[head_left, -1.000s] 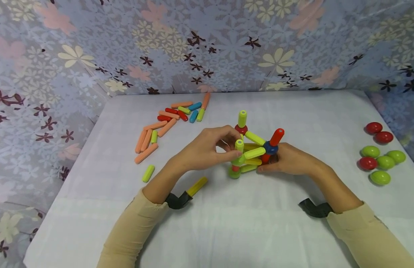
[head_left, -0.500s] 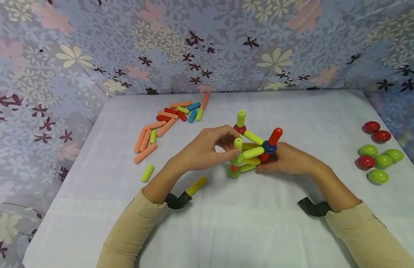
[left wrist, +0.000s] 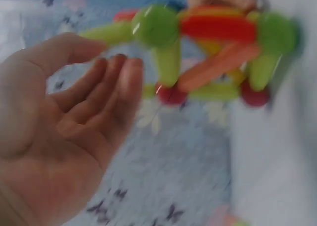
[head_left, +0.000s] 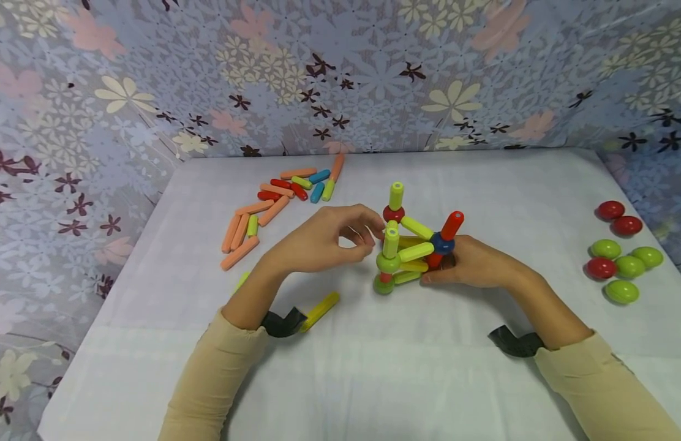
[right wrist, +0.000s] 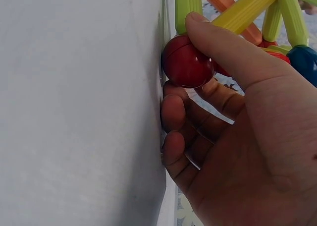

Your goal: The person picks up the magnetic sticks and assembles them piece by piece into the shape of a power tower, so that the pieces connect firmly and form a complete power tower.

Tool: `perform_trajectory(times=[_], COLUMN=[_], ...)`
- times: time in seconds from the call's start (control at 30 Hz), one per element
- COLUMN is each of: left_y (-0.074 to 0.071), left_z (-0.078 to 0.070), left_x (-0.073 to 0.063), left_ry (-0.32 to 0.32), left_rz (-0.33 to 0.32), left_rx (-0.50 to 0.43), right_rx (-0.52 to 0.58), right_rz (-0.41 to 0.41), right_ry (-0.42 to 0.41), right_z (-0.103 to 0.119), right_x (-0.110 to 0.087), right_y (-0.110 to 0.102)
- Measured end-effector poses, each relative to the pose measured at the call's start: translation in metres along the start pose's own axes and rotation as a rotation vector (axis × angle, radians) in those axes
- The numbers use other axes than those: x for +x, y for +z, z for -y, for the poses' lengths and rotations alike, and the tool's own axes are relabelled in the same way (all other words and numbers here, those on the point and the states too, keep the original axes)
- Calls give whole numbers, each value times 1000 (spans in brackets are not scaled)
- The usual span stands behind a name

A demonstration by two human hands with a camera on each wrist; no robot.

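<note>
Drawn leftward off the frame (head_left: 416,252): left grip (head_left: 318,240), loosely curved, released. Standing on the counter (head_left: 406,380): same frame, grasped at a low red ball (right wrist: 186,65) by the right grip (head_left: 474,262), presumably for steadiness.

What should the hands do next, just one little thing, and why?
Maybe the right hand could let go of the frame and fetch a loose green ball for the front upright rod: the rod's top is bare, and that ball lies on the hand's own side.
</note>
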State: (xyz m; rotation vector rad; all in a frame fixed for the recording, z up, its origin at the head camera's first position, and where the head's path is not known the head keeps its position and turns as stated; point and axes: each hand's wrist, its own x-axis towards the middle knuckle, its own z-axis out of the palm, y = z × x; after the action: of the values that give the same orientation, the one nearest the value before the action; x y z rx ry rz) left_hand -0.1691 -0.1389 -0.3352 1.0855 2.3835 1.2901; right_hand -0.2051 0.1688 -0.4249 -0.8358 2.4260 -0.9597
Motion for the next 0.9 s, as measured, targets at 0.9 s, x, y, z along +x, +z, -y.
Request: perform_trajectory(times=[0.9], left_y=[-74], left_z=[80], left_x=[-108], left_ry=[-827], left_rz=[-37], left_rx=[546], right_rx=[2], right_rz=[10], right_ry=[4], right_z=[1], right_x=[1], right_y=[0])
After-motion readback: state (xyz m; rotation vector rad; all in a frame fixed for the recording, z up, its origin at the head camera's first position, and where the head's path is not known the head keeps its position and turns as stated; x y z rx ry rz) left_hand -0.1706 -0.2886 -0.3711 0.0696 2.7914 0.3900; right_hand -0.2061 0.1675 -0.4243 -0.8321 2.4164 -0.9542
